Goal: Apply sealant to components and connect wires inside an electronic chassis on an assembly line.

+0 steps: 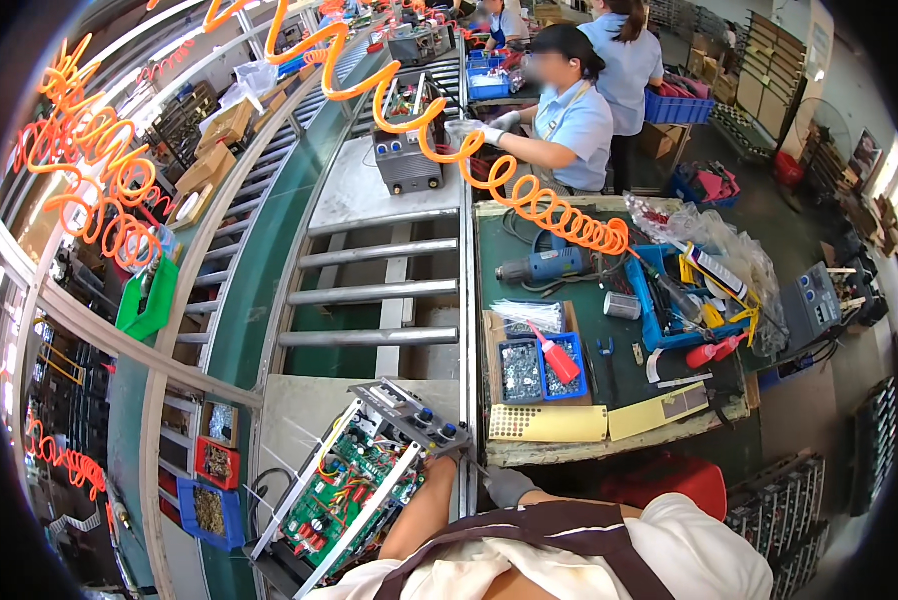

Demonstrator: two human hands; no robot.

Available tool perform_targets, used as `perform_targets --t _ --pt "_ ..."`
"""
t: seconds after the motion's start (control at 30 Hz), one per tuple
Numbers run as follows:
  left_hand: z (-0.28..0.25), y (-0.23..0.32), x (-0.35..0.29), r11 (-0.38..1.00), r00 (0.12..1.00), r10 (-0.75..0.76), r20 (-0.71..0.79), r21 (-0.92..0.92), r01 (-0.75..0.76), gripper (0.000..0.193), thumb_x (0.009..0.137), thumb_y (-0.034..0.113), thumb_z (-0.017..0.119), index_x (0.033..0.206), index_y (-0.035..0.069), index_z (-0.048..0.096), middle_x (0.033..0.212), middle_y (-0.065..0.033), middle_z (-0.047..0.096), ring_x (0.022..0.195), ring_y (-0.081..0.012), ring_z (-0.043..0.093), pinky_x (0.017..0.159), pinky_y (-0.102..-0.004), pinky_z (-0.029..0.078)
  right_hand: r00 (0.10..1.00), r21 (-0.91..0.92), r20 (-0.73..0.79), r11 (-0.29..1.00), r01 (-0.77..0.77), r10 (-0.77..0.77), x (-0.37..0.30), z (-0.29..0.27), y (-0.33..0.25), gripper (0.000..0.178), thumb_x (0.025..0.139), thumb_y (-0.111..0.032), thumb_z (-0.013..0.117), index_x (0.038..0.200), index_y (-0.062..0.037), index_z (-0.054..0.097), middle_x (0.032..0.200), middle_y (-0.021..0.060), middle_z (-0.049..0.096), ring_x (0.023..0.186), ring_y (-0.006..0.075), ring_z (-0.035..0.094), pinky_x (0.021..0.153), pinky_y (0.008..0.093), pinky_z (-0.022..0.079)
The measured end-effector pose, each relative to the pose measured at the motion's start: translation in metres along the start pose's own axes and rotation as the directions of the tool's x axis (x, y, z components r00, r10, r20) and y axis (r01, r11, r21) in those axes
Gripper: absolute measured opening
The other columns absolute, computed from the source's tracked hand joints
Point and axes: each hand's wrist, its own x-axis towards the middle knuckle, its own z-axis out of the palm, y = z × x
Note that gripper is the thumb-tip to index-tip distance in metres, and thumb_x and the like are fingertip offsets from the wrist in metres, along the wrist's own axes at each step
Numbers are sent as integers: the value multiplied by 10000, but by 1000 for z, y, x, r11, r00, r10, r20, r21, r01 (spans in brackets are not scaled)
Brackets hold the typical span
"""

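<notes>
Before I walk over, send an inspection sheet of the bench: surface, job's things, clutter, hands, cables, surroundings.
Surface: roller conveyor beside a green-topped bench.
Job's things: open electronic unit, green board exposed, standing at an angle on the line.
Clutter: heat gun, red bottle, blue tool tray and crumpled clear plastic on the bench.
Left hand: at the unit's front panel, mostly hidden; grip unclear.
Right hand: gloved, near the conveyor's edge; grip unclear.
Cables: orange coiled line hangs across conveyor and bench.
Surroundings: co-worker by a second unit; red stool near the wearer.
</notes>
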Motion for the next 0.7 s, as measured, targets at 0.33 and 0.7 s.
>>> perform_targets --t 0.33,0.7 --pt "-41 26 -34 994 997 26 -70 104 -18 475 912 396 367 1312 157 457 1425 -81 359 1326 -253 314 1083 -382 266 1000 33 9 999 9 -10 -7 -16 -11 352 862 -258 410 1075 -18 554 1108 244 586 1030 383 576 869 448 447" --pt "-10 16 38 317 936 -311 -164 -946 -61 465 876 312 479 1290 103 446 1210 -154 536 1064 -291 545 839 -420 482 965 114 -226 981 159 -130 -100 -57 78 301 832 -284 509 942 -35 637 951 201 636 873 350 613 758 416 472"
